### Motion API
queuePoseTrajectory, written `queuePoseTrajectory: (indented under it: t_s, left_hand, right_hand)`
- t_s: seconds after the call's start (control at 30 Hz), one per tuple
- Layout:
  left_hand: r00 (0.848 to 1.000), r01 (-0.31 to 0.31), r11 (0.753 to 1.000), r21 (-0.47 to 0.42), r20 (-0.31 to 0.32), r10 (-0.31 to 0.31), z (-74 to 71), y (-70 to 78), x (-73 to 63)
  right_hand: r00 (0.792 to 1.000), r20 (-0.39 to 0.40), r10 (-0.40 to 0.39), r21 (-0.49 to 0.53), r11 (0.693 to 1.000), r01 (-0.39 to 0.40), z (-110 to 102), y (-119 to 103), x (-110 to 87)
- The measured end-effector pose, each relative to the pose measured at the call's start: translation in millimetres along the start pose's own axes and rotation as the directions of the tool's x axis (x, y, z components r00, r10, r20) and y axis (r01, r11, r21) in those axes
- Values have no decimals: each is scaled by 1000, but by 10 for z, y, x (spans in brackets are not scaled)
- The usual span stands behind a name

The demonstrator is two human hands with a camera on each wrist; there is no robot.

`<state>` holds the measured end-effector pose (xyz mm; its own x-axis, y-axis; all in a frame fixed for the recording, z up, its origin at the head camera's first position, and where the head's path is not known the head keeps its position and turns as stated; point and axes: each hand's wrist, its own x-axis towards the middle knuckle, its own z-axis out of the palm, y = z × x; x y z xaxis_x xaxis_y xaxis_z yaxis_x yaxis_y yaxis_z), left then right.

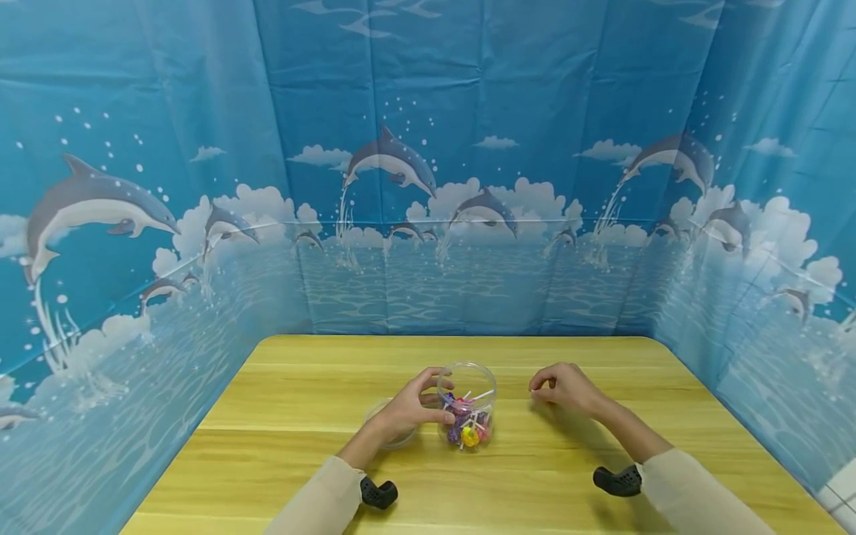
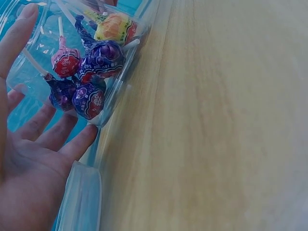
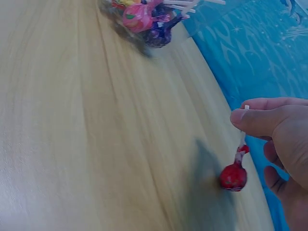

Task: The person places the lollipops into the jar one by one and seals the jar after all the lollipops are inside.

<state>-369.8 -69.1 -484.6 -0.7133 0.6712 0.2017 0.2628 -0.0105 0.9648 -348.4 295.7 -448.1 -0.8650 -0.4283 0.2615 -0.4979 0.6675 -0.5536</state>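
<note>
A clear plastic jar [image 1: 467,383] stands lidless on the table, holding several wrapped lollipops [image 1: 471,431] in purple, pink and yellow. My left hand [image 1: 408,409] holds the jar from its left side, fingers round the back and thumb at the front. In the left wrist view, purple-wrapped lollipops [image 2: 102,60] show through the wall beside the fingers. To the right of the jar, my right hand [image 1: 565,386] is raised above the table. Its thumb and forefinger pinch the white stick of a red lollipop [image 3: 233,177], whose head hangs downward in the right wrist view.
A clear round lid [image 1: 400,440] lies on the wooden table [image 1: 281,386] left of the jar, partly under my left hand and wrist. A blue dolphin-print curtain [image 1: 428,282] stands behind the table and along both sides.
</note>
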Motion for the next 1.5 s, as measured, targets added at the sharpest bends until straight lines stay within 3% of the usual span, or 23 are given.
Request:
queuePoseTrajectory:
  t_s: [0.3,0.47,0.77,1.0,1.5]
  left_hand:
    - [1000,1,1000,-9,-9,-2,4,-25,-44]
    - [1000,15,1000,-11,5,-15,9,-42,-45]
    - [1000,26,1000,5,-10,-26,-25,8,-47]
    - [1000,14,1000,-1,3,-14,8,-15,-24]
    - [1000,10,1000,14,-12,-10,15,-20,1]
  right_hand:
    - [997,-45,-60,-117,992,54,-159,-33,-81]
    - [995,-88,-52,-166,985,37,-215,-28,-90]
    - [994,-114,4,-88,996,-14,-265,-91,16]
    - [982,-144,121,33,993,-117,-303,-138,-2]
    - [978,-151,143,173,978,-117,-400,-316,118]
